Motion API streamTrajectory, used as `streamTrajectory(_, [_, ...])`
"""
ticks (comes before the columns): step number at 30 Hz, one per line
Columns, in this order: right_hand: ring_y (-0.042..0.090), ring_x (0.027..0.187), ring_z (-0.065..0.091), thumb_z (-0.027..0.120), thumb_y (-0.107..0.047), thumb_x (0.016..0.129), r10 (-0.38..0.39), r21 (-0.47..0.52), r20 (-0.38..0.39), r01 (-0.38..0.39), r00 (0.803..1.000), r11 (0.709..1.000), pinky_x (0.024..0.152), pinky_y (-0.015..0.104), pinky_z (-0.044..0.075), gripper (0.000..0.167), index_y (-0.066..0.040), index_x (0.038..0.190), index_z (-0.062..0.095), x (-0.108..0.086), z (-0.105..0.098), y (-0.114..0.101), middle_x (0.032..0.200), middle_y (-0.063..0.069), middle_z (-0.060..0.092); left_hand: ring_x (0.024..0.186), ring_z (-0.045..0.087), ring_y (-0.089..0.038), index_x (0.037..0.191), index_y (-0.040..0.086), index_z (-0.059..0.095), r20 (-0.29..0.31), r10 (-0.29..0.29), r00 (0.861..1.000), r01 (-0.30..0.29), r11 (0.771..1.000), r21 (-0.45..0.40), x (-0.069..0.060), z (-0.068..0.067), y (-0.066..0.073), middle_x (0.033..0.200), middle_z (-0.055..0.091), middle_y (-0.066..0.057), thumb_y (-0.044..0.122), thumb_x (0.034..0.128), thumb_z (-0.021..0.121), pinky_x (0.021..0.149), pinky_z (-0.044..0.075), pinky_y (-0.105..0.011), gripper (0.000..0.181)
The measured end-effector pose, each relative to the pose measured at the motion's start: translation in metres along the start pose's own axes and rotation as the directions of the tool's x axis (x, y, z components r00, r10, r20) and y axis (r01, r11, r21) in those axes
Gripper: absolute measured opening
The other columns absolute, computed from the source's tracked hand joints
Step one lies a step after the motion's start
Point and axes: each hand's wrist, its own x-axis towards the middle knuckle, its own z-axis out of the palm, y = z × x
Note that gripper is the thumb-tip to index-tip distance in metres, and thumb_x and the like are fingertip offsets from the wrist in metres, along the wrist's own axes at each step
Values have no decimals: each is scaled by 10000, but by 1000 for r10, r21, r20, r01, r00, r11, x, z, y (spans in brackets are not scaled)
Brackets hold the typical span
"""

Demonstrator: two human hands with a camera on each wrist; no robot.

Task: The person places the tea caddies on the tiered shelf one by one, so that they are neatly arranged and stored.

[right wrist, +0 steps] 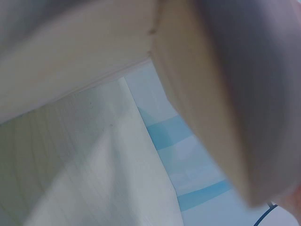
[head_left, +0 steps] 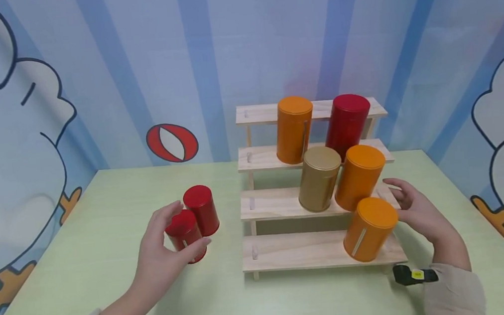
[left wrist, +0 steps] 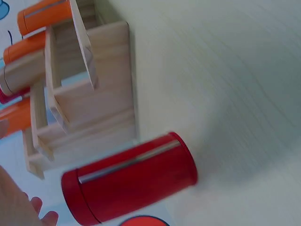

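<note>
My left hand (head_left: 163, 250) is spread around the nearer red tin (head_left: 182, 228), thumb in front and fingers behind. In the left wrist view, fingertips (left wrist: 49, 218) show beside the red lid with a gap. A second red tin (head_left: 201, 211) stands just behind. My right hand (head_left: 423, 212) holds the right end of the stepped wooden rack (head_left: 296, 251), partly hidden behind the lowest orange tin (head_left: 368, 232). Above that tin stand a gold tin (head_left: 318, 181), an orange tin (head_left: 358, 180), another orange tin (head_left: 296, 133) and a red tin (head_left: 346, 126).
The rack stands on a pale wood-grain table (head_left: 116, 204), its tins mostly towards the right. A blue striped backdrop (head_left: 243, 53) with cartoon figures encloses the back and sides. A dark strap with a yellow label (head_left: 417, 274) sits at my right wrist.
</note>
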Motion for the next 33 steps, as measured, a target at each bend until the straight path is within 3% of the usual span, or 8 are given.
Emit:
streamTrajectory(5, [464,1287,376,605,-177,954,-9,-16,-1,9,1000,1000,981,599,412,789,-7,1518,80,0,0,1,1489,309,283,1252,431,-313,1420,93,403,-14,-14,1000,14,1000,9,3,-6,-16,1379,451,-109,146,757,824,967,431,-567,788])
streamTrajectory(13, [369,1251,438,606,-189,956,-10,-36,-2,10,1000,999,898,303,483,779,-12,1518,97,0,-1,3,1477,277,324,1288,400,-327,1464,76,338,-1,-61,998,61,998,-5,8,-6,-35,1408,413,-130,172,776,814,1014,387,-535,842])
streamTrajectory(16, [363,1249,443,606,-191,956,-8,-40,-6,8,1000,999,917,341,481,776,-21,1520,101,0,-1,3,1477,272,329,1294,387,-331,1478,81,309,15,-113,993,113,993,-29,9,-5,-40,1412,397,-136,186,786,806,1014,398,-553,859])
streamTrajectory(24, [452,1284,384,599,-178,958,-6,-11,-8,6,1000,1000,986,610,404,775,-16,1519,89,1,0,3,1488,296,294,1291,386,-337,1500,86,245,47,-232,972,234,972,-37,10,0,-55,1432,371,-139,216,799,793,994,428,-548,900])
streamTrajectory(29, [468,1295,367,601,-177,957,-3,3,-5,3,1000,1000,990,634,384,783,-15,1519,80,1,0,2,1492,303,280,1267,409,-319,1506,103,231,67,-284,957,288,955,-67,9,3,-59,1442,374,-124,226,791,801,973,461,-518,922])
streamTrajectory(33, [474,1289,370,605,-184,955,-4,0,-4,4,1000,1000,989,642,380,790,-11,1519,79,1,0,2,1490,307,285,1235,430,-293,1493,117,256,66,-286,956,291,953,-81,9,5,-61,1428,395,-107,221,794,799,937,485,-466,891])
